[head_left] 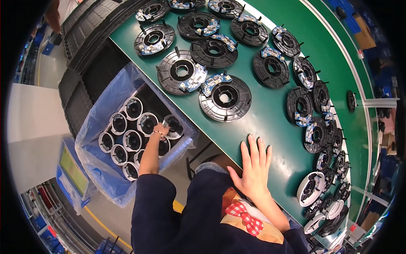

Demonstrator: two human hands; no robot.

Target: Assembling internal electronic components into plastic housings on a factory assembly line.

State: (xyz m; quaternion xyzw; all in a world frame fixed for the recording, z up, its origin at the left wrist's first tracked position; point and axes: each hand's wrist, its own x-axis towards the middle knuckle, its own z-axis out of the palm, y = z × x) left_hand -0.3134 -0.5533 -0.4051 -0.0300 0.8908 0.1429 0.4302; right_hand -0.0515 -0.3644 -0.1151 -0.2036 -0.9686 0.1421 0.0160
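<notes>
My left hand (pixel 160 129) reaches down into a bin lined with blue plastic film (pixel 95 127). Its fingers are closed on the edge of a round white-rimmed housing with a dark centre (pixel 174 128), at the bin's right side. Several similar white-rimmed housings (pixel 133 140) lie around it in the bin. On the green table, my right hand (pixel 255 169) rests flat with fingers spread, holding nothing. Beyond it are black round discs (pixel 225 98), each carrying a curved blue circuit board (pixel 215 84).
More black discs with boards (pixel 270 67) cover the table's far side and run down its right. White rings (pixel 311 189) sit among them at lower right. Black ribbed crates (pixel 84 38) stand beyond the bin. A blue box (pixel 74 169) is left of it.
</notes>
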